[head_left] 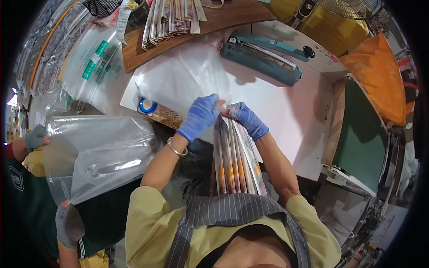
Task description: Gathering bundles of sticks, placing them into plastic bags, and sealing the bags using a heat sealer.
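My left hand, in a blue glove with bare fingertips, is closed at the gathered end of a large clear plastic bag. Close beside it my right hand, gloved alike, pinches the same spot. A bundle of long, slim, silvery packets with orange print fans down from my fingers and rests against my striped apron. Its upper ends lie right under my hands, so how bag and packets meet there is partly hidden.
A blue-green bag sealer stands on the white worktable. More packets lie on a brown wooden board. A tape roll sits at the left. Beside me a co-worker's grey-gloved hands spread another clear bag.
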`<control>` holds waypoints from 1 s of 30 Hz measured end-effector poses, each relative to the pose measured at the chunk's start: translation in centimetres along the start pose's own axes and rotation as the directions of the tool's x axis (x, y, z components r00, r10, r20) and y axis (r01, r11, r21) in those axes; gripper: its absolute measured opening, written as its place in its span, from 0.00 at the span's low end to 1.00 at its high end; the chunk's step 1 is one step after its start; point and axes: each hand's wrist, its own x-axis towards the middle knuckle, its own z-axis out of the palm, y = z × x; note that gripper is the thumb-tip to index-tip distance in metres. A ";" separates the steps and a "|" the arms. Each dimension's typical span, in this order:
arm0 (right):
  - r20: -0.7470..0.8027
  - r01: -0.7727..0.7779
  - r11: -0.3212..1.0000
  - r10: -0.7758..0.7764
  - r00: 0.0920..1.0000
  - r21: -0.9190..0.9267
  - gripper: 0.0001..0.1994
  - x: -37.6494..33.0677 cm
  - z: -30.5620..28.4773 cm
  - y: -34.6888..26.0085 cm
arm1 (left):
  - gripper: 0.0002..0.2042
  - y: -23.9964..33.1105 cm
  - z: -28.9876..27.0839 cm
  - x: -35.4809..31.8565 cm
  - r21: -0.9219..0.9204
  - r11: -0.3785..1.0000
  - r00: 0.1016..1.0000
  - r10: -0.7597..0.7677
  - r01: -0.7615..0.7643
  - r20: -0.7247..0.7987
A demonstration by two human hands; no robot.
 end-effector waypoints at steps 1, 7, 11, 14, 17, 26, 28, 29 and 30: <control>-0.006 0.014 1.000 -0.014 1.000 0.003 0.18 -0.1 -0.3 0.0 | 0.07 -0.2 -0.9 -0.2 -0.046 0.999 0.999 -0.015 0.013 -0.036; -0.046 -0.042 0.987 0.050 0.998 0.156 0.17 -1.4 -2.0 1.1 | 0.09 -2.4 -3.6 -3.6 -0.216 0.927 0.896 -0.356 0.305 -0.265; -0.013 -0.007 0.995 0.009 1.000 0.104 0.14 -1.3 -1.0 0.5 | 0.15 -0.2 0.3 -6.0 -0.141 0.981 0.963 0.096 -0.135 -0.253; -0.050 -0.027 0.997 0.030 0.998 0.073 0.14 -2.0 -0.1 -0.6 | 0.21 -0.7 2.4 -3.1 -0.127 0.987 0.947 0.055 -0.099 -0.316; -0.105 0.050 0.991 -0.037 0.994 0.123 0.15 -4.2 -1.8 -0.2 | 0.23 -0.2 0.8 -0.9 -0.145 0.982 0.919 -0.165 0.120 -0.357; -0.110 0.085 0.990 -0.073 0.991 0.114 0.18 -5.9 -0.8 -2.4 | 0.14 -1.5 -0.9 -3.1 0.109 0.939 0.941 0.334 -0.326 -0.062; -0.006 0.055 0.988 -0.054 0.999 0.143 0.18 -5.3 0.1 -2.7 | 0.10 0.0 -1.8 -2.6 0.012 0.975 0.975 -0.221 0.221 0.007; 0.077 0.088 0.980 -0.103 0.992 0.179 0.19 -4.7 0.5 -2.8 | 0.09 -0.4 -1.6 -2.6 0.000 0.980 0.979 -0.197 0.197 -0.055; 0.091 0.091 0.980 -0.108 0.990 0.177 0.19 -4.1 1.0 -2.5 | 0.09 -0.7 -1.4 -3.0 0.005 0.979 0.977 -0.201 0.202 -0.069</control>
